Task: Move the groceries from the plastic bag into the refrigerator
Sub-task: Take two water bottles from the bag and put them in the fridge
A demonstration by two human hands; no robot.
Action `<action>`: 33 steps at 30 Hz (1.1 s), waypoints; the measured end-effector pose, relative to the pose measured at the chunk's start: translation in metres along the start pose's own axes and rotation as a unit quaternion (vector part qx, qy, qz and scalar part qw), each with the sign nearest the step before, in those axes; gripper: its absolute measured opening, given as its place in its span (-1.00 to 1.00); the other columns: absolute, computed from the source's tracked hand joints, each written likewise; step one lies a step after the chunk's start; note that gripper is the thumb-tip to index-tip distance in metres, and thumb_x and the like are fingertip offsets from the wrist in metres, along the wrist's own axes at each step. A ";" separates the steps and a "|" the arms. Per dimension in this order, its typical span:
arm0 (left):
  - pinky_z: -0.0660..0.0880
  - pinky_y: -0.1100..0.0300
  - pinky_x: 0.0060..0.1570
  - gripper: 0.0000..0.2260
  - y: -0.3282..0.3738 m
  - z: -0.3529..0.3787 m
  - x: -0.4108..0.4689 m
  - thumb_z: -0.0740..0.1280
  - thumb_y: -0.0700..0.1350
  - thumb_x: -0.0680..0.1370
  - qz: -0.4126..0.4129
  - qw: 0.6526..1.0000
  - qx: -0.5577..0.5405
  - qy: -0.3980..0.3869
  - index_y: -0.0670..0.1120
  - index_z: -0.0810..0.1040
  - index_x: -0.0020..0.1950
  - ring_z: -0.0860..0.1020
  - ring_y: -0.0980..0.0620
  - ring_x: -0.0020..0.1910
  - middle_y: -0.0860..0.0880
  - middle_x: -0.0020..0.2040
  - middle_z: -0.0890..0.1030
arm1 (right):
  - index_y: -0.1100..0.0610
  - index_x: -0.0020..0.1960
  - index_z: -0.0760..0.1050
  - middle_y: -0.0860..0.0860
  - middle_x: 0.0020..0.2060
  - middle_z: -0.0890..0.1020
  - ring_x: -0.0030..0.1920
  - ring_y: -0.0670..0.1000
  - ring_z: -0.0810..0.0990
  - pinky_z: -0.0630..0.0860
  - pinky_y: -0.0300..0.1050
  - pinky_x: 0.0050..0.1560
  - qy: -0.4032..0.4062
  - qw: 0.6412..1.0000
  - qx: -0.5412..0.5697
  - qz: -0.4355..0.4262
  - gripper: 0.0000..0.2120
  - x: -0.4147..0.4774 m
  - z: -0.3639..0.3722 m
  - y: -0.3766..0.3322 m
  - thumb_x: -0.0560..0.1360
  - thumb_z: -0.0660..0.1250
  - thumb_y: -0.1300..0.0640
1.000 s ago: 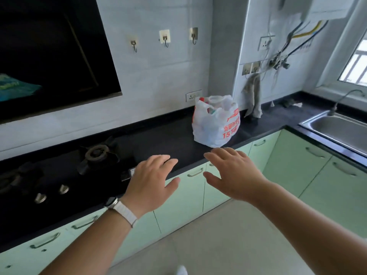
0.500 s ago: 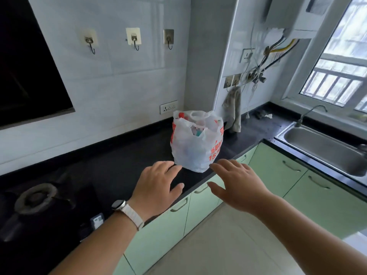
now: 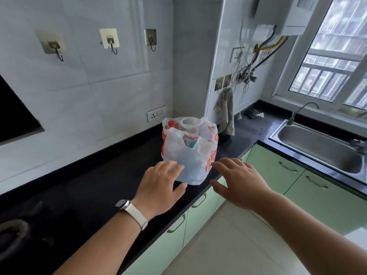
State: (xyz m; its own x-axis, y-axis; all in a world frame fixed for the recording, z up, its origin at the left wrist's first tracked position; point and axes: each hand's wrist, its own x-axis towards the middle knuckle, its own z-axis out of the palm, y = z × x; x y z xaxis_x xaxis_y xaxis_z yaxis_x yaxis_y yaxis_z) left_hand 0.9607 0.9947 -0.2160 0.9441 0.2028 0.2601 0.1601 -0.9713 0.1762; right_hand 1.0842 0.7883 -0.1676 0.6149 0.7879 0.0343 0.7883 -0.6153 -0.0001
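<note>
Plastic bag is sitting upright near the black counter's near edge. My left hand and right hand are flanking it, fingers released, gripping nothing. I am aiming for both handles.

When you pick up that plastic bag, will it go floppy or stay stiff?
Probably floppy: the plastic bag is thin and wrinkled, so its sides should sag. It bulges with packed groceries, so it is likely heavyish. Grabbed low, it might tip.
</note>
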 end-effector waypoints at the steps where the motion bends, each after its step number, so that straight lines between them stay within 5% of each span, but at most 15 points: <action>1: 0.42 -0.01 0.28 -0.44 0.000 0.004 0.005 0.04 0.25 0.54 -0.001 1.000 0.002 -0.005 0.01 0.41 0.43 0.43 -0.03 0.36 0.00 0.36 0.49 | -0.11 0.52 0.19 -0.14 0.42 0.39 0.42 0.00 0.34 0.25 -0.02 0.44 -0.003 1.000 0.003 0.000 -0.44 0.005 0.004 0.005 0.58 0.03 -0.30; 22: 0.31 0.10 0.36 -0.56 0.037 0.064 0.197 0.22 0.17 0.60 -0.152 0.988 0.018 -0.036 0.09 0.36 0.46 0.36 0.08 0.39 0.12 0.39 0.43 | -0.10 0.53 0.18 -0.14 0.45 0.36 0.44 0.00 0.33 0.29 0.03 0.45 -0.056 0.981 0.155 -0.102 -0.42 0.184 0.042 0.180 0.57 0.13 -0.28; 33: 0.39 0.10 0.29 -0.58 0.008 0.073 0.222 0.24 0.15 0.60 -0.236 0.968 0.040 -0.071 0.06 0.41 0.43 0.40 0.05 0.36 0.12 0.37 0.45 | -0.10 0.45 0.33 -0.15 0.39 0.44 0.34 -0.02 0.45 0.43 -0.04 0.34 -0.110 0.943 0.280 -0.143 -0.54 0.238 0.057 0.179 0.59 0.22 -0.18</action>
State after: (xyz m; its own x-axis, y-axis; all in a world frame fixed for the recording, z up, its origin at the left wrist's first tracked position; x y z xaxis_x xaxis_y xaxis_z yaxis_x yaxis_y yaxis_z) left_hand 1.1922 1.0229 -0.2268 0.7895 0.6127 0.0348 0.5998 -0.7824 0.1674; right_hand 1.3730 0.8672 -0.2166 0.3156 0.9442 -0.0947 0.7720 -0.3135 -0.5529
